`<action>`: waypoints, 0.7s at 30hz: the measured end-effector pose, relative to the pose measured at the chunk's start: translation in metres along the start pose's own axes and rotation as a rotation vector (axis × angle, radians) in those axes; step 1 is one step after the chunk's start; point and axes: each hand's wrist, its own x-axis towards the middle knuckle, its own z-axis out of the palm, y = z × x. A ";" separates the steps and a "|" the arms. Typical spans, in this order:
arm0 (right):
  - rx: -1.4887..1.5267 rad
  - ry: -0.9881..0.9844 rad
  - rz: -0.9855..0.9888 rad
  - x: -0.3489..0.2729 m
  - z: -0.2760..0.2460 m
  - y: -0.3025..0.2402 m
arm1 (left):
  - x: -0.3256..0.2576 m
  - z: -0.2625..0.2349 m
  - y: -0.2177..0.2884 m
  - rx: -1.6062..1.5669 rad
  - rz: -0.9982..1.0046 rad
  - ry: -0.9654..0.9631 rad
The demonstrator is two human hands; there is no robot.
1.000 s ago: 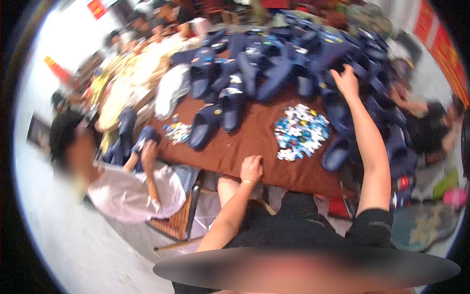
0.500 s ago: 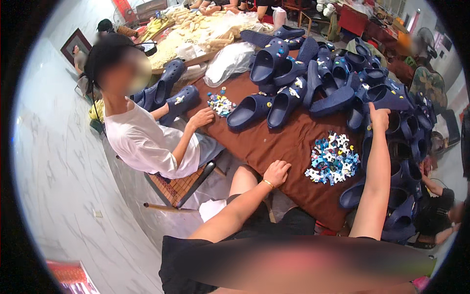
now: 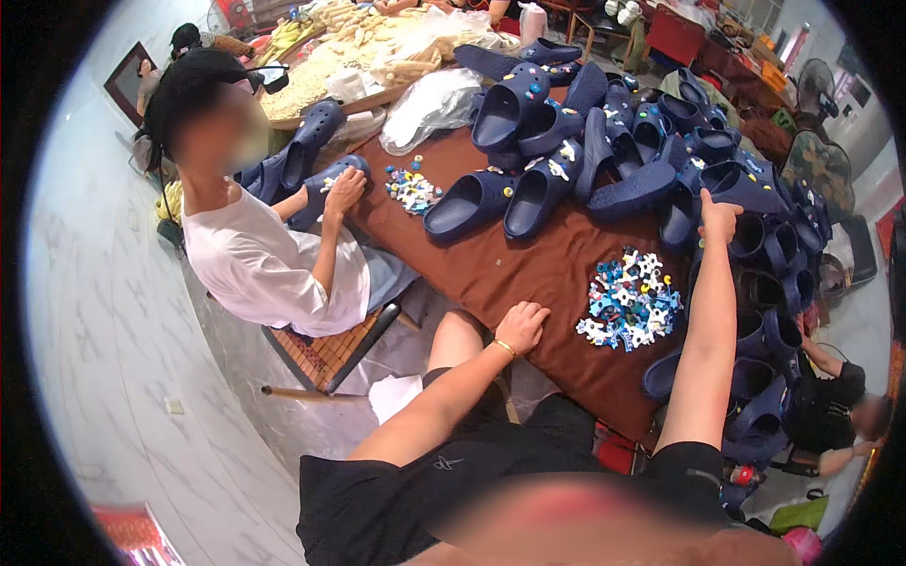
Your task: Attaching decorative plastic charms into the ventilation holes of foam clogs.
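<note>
My left hand (image 3: 523,326) rests on the near edge of the brown cloth (image 3: 528,274), fingers loosely bent and nothing in them. Reaching forward, my right hand (image 3: 720,223) is at the heap of navy clogs (image 3: 634,193), its index finger stretched out against or just over one clog and the other fingers curled. I cannot make out anything held there. Between my arms lies a pile of small blue and white shoe charms (image 3: 630,302). Several clogs carry such charms, among them the pair of clogs (image 3: 535,203) near the middle.
At my left sits a co-worker in a white shirt (image 3: 274,250), with a hand (image 3: 346,189) on a navy clog. A smaller charm pile (image 3: 412,191) and a clear plastic bag (image 3: 432,111) lie beyond. Another person (image 3: 835,406) is low at the right, beside more clogs.
The whole view has shifted slightly. The co-worker's hand has moved from the cloth beside the charms up onto a clog. My hands keep nearly the same places.
</note>
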 end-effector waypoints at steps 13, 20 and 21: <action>0.425 0.086 0.164 0.019 0.004 0.007 | -0.002 0.001 -0.001 0.002 0.005 -0.007; 1.212 -0.100 -0.117 -0.035 -0.006 0.024 | -0.003 0.003 -0.004 -0.085 0.001 0.004; 1.231 -0.173 -0.161 -0.049 -0.003 0.031 | -0.002 0.001 -0.005 -0.128 -0.034 0.006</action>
